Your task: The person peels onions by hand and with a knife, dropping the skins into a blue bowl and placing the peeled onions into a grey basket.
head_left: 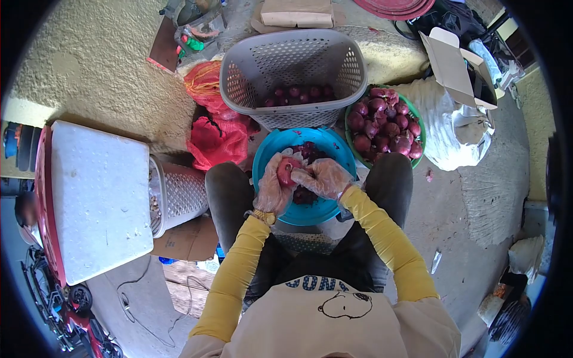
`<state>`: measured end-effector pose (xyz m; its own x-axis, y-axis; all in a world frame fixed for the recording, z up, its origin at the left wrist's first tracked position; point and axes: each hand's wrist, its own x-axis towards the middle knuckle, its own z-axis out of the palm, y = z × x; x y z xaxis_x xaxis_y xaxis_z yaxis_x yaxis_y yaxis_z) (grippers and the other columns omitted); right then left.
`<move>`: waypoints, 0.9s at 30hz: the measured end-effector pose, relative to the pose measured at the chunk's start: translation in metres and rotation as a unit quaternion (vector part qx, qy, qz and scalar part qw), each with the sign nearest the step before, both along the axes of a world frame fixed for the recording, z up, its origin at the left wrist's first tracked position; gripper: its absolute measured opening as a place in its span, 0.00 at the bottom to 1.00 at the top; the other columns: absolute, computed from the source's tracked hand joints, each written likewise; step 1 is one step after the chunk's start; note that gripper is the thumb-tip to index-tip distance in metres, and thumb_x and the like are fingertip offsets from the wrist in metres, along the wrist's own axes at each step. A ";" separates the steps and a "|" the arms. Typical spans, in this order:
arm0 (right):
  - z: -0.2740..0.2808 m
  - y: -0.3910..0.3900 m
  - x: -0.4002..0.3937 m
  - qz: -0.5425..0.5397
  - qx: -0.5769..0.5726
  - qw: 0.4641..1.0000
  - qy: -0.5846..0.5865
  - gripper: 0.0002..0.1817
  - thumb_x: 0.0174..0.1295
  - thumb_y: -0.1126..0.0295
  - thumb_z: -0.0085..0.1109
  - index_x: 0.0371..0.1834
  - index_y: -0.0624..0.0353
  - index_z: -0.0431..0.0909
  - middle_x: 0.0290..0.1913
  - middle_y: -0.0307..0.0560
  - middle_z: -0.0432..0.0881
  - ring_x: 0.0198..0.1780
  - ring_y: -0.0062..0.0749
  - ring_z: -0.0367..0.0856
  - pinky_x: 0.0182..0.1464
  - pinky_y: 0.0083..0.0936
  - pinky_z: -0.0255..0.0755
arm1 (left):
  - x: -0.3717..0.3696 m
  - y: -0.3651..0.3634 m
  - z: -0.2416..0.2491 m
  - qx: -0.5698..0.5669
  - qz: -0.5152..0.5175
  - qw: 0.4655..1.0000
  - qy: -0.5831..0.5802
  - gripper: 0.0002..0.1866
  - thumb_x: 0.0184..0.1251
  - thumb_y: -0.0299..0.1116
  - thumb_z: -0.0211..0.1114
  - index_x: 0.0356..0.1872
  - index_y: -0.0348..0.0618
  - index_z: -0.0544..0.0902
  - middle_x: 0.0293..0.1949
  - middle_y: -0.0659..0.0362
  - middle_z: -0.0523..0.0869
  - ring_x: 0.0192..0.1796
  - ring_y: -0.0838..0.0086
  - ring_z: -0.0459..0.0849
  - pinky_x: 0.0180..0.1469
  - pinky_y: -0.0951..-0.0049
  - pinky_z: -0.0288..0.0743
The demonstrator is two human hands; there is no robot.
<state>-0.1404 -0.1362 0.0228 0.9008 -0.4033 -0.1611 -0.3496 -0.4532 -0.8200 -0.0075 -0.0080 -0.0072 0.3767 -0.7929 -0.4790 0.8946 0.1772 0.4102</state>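
Note:
A red onion (287, 170) rests in my gloved left hand (271, 186), whose fingers wrap round it. My gloved right hand (328, 178) is closed, with its fingertips against the onion's right side; whether a small tool or a bit of skin is pinched there cannot be made out. Both hands are over a blue basin (262, 152) that holds dark red onions or their skins (305, 196). Clear plastic gloves cover both hands. A gold watch (264, 216) sits at my left wrist.
Beyond the basin stands a grey perforated basket (292, 113) with red onions (298, 94) at its bottom. To its right, a green-rimmed tub (422, 134) is heaped with onions. Red mesh sacks (218, 140), a white basket (182, 190), a white foam lid (101, 203) and a white sack (444, 128) surround me.

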 end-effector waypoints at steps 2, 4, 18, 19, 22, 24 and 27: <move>0.008 -0.001 -0.002 0.034 -0.007 0.999 0.008 0.36 0.66 0.32 0.56 0.30 0.60 0.87 0.28 0.62 0.83 0.32 0.59 0.81 0.39 0.46 0.74 | 0.000 0.000 -0.002 0.010 0.022 0.999 -0.032 0.21 0.81 0.44 0.59 0.62 0.38 0.74 0.55 0.49 0.82 0.57 0.59 0.84 0.64 0.54 0.82; 0.008 -0.002 -0.003 0.067 -0.015 0.998 0.016 0.38 0.65 0.29 0.54 0.33 0.59 0.89 0.33 0.62 0.86 0.37 0.60 0.85 0.44 0.47 0.77 | 0.003 0.000 -0.001 0.010 0.018 1.000 -0.015 0.21 0.82 0.44 0.58 0.62 0.38 0.74 0.56 0.48 0.82 0.58 0.57 0.84 0.65 0.52 0.82; 0.005 -0.009 -0.012 0.142 -0.185 0.972 0.024 0.35 0.59 0.28 0.61 0.33 0.52 0.89 0.31 0.53 0.87 0.37 0.56 0.87 0.42 0.47 0.79 | 0.011 0.003 0.006 -0.028 0.022 0.999 0.024 0.23 0.81 0.46 0.59 0.63 0.38 0.74 0.57 0.46 0.81 0.58 0.51 0.83 0.66 0.44 0.80; 0.004 -0.009 -0.012 0.143 -0.185 0.972 0.023 0.35 0.59 0.28 0.61 0.33 0.52 0.89 0.31 0.53 0.87 0.37 0.56 0.87 0.42 0.47 0.79 | 0.010 0.003 0.005 -0.018 0.023 0.999 -0.017 0.23 0.81 0.46 0.60 0.63 0.37 0.74 0.57 0.46 0.81 0.59 0.52 0.83 0.65 0.45 0.80; 0.005 -0.011 -0.013 0.066 -0.120 0.990 -0.022 0.36 0.47 0.28 0.72 0.31 0.54 0.87 0.29 0.52 0.87 0.35 0.52 0.86 0.40 0.45 0.78 | 0.008 0.003 0.003 -0.006 0.026 0.997 -0.067 0.23 0.80 0.46 0.61 0.63 0.37 0.74 0.57 0.47 0.82 0.59 0.53 0.83 0.64 0.48 0.82; 0.008 -0.013 -0.011 -0.015 -0.206 0.978 -0.035 0.40 0.38 0.27 0.76 0.34 0.56 0.86 0.31 0.52 0.87 0.38 0.52 0.86 0.44 0.43 0.78 | 0.009 0.002 0.003 -0.007 0.028 0.997 -0.077 0.23 0.80 0.46 0.61 0.63 0.37 0.74 0.57 0.47 0.82 0.60 0.54 0.83 0.63 0.49 0.83; 0.007 -0.011 -0.007 -0.021 -0.219 0.975 0.007 0.45 0.35 0.24 0.74 0.39 0.56 0.85 0.36 0.52 0.87 0.40 0.52 0.86 0.46 0.43 0.78 | 0.009 0.000 0.004 -0.031 0.007 0.999 -0.040 0.23 0.81 0.46 0.60 0.62 0.37 0.74 0.57 0.49 0.82 0.59 0.56 0.84 0.62 0.51 0.84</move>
